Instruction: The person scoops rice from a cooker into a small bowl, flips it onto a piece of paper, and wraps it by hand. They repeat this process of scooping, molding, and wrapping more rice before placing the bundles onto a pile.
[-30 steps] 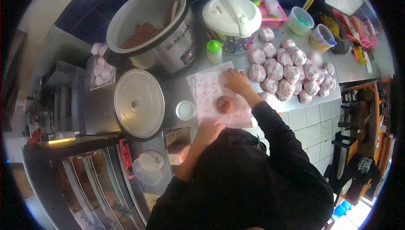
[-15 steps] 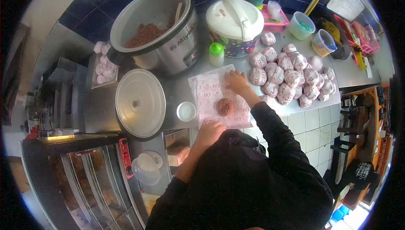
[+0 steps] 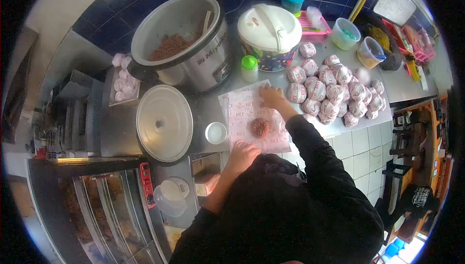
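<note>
A reddish-brown rice ball (image 3: 260, 128) rests on a sheet of printed wrapping paper (image 3: 240, 122), with more sheets beneath it. My left hand (image 3: 243, 156) is at the near edge of the paper, its fingers closed on that edge. At the far right part of the sheet is my right hand (image 3: 272, 96), fingers bent and closed on the paper. Beside the paper on the left is a small white bowl (image 3: 216, 133). Many paper-wrapped balls (image 3: 334, 94) are piled to the right.
Behind stand a large rice cooker (image 3: 201, 63) with brown rice inside, a green-capped bottle (image 3: 250, 69) and a lidded patterned container (image 3: 268, 56). A round lid (image 3: 164, 123) lies left. Plastic tubs (image 3: 345, 34) stand back right. A glass cabinet (image 3: 101, 211) is below left.
The view has shifted slightly, so the table appears a little lower. Both hands stay at about the same places on the paper, and the rice ball lies where it was.
</note>
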